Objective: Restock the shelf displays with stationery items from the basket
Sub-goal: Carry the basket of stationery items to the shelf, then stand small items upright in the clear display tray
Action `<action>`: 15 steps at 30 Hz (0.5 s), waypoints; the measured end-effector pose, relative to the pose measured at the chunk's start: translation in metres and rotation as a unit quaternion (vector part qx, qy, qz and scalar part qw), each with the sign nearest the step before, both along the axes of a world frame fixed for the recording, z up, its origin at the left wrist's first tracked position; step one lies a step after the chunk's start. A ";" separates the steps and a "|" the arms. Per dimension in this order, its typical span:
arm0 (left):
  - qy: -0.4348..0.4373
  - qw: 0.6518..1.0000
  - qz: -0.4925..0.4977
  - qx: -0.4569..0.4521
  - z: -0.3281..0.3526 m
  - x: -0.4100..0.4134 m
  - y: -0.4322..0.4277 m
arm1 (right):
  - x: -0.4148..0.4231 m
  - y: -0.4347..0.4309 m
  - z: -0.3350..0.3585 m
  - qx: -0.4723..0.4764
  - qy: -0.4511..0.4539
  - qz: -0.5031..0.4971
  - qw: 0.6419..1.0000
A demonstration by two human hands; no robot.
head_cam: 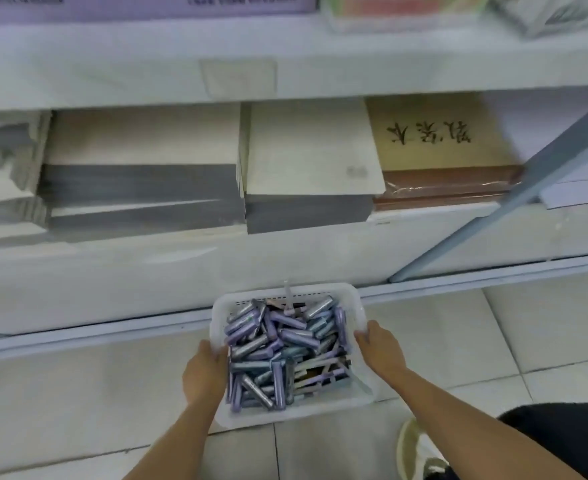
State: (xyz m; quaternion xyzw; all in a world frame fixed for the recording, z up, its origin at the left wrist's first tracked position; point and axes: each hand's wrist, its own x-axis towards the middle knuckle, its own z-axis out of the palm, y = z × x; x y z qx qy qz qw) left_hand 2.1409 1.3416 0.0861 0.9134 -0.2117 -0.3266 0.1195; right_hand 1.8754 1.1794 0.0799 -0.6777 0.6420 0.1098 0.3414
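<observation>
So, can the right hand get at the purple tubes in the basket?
Probably yes, once it lets go: the right hand grips the basket by its rim, and the tubes lie uncovered just beside it.

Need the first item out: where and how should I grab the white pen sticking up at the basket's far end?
Pinch the white pen by its free upper shaft, coming from above: it stands nearly upright, proud of the pile, by the far wall of the basket. The left hand and right hand both grip the basket's sides, so free one first.
</observation>
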 end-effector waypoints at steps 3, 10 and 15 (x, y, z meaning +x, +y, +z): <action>-0.002 1.000 0.007 0.007 -0.020 -0.005 -0.003 | -0.001 -0.003 -0.021 -0.007 0.015 0.006 1.000; -0.004 1.000 0.017 -0.008 -0.044 -0.015 -0.005 | -0.002 -0.012 -0.041 -0.040 0.028 -0.011 0.999; -0.173 0.975 -0.071 -0.120 -0.027 -0.027 -0.011 | 0.013 -0.006 -0.032 -0.233 -0.131 -0.013 0.963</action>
